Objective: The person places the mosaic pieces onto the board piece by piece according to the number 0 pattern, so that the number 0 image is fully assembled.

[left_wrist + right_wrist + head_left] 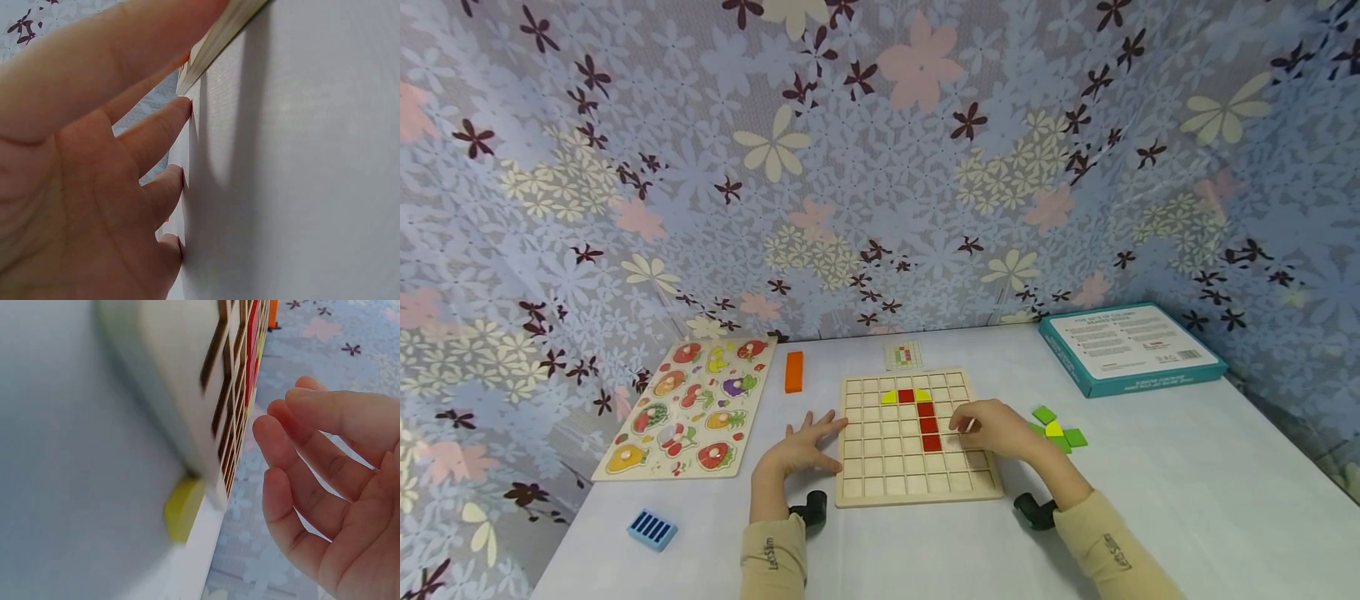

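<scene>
A wooden grid board [880, 492] lies flat on the table, holding several red square tiles [928, 425] and two yellow curved tiles [889, 397] in its cells. At the board's left edge my left hand [797, 450] rests with fingers spread, thumb and index fingertip right at the edge; the left wrist view shows this hand [94, 181] with its other fingertips at the white tabletop. Over the board's right side is my right hand [996, 427]. The right wrist view shows that hand [337, 475] with loosely bent fingers and nothing visible between them.
Several green tiles [1076, 437] and a yellow tile [1054, 429] lie right of the board. Behind it sits a small pattern card [902, 355]. A teal box [1135, 350] stands back right. Leftward are a fruit puzzle [685, 408], an orange block [793, 372] and a blue block [652, 530].
</scene>
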Tool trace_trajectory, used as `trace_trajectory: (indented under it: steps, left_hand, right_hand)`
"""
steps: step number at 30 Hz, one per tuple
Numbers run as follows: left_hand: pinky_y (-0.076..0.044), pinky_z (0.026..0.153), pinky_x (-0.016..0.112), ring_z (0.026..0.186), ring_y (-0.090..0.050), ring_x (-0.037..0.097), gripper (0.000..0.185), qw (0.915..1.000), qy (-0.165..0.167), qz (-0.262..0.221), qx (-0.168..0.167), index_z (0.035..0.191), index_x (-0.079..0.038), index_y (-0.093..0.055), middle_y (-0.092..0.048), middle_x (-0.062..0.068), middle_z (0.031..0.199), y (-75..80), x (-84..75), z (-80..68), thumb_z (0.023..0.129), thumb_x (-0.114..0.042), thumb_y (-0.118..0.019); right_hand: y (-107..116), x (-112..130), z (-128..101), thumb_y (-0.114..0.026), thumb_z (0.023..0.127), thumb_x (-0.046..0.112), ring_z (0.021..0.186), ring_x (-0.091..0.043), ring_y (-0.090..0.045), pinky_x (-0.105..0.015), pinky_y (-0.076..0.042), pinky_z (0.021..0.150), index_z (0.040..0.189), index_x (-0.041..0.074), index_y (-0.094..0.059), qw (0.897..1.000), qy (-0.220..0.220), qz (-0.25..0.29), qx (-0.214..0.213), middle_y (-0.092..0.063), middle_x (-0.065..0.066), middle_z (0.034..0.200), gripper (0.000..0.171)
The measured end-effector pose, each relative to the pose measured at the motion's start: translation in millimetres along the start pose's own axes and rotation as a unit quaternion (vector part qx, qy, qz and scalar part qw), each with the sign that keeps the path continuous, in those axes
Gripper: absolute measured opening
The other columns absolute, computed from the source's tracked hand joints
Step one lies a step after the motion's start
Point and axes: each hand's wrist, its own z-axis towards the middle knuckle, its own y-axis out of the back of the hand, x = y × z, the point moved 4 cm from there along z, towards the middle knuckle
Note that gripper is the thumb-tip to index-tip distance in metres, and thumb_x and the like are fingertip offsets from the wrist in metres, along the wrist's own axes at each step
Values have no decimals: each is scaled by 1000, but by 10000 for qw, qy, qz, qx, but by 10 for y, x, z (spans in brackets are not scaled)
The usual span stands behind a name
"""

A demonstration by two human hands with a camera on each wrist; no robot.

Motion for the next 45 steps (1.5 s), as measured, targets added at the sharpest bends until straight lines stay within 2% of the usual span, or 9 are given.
trace_trajectory:
  steps: [5, 12, 17, 23, 32, 39, 45]
  left_hand:
    - [13, 109, 57, 141, 5, 36, 77, 10000, -6, -16, -7, 138, -15, -46, -22, 10, 152, 4, -6, -7, 67, -8, -78]
    - [13, 108, 57, 141, 5, 36, 78, 10000, 25, -26, -14, 137, -16, -46, -22, 10, 152, 6, -3, -8, 67, -8, -78]
    - [13, 108, 57, 141, 5, 36, 78, 10000, 48, -24, -21, 137, -16, -46, -22, 10, 152, 10, -1, -8, 67, -8, -78]
    - [12, 109, 57, 141, 5, 36, 77, 10000, 25, 2, -4, 137, -16, -46, -22, 10, 152, 13, 3, 1, 67, -9, -78]
    - [13, 108, 57, 140, 5, 36, 78, 10000, -34, 4, 11, 138, -16, -46, -21, 11, 152, -1, 26, 12, 67, -9, -78]
    - [13, 108, 57, 140, 5, 36, 79, 10000, -26, 11, -35, 138, -15, -45, -21, 12, 152, 0, 24, 13, 67, -8, -78]
    - [13, 108, 57, 140, 5, 36, 79, 10000, -20, -22, -35, 138, -14, -45, -21, 12, 152, -2, 12, 6, 67, -7, -78]
  right_hand:
    - [78, -66, -72, -67, 80, 2, 78, -15, -57, -26, -49, 62, 91, 8, -66, 9997, -241, 24, -34, -65, -1, 87, 13]
    - [155, -172, -150, -64, 79, -4, 79, -15, -57, -30, -51, 68, 90, 7, -66, 9988, -468, 29, -102, -64, -2, 87, 16]
    - [183, -218, -186, -62, 75, -10, 79, -18, -58, -33, -52, 69, 91, 6, -66, 9987, -504, -4, -59, -64, -4, 87, 23]
    - [139, -301, -184, -66, 68, -9, 77, -17, -55, -30, -50, 65, 90, 8, -66, 9974, -712, 35, 88, -63, -2, 87, 28]
    - [80, -322, -197, -66, 65, -11, 76, -16, -53, -31, -47, 67, 86, 9, -64, 9980, -576, -181, 192, -60, 0, 81, 29]
    - [80, -304, -197, -67, 66, -12, 75, -18, -49, -31, -45, 65, 89, 8, -65, 9975, -613, -299, 189, -56, -1, 81, 31]
    - [81, -279, -208, -67, 68, -12, 72, -16, -50, -28, -46, 61, 90, 8, -64, 9979, -563, -224, 209, -57, -2, 80, 30]
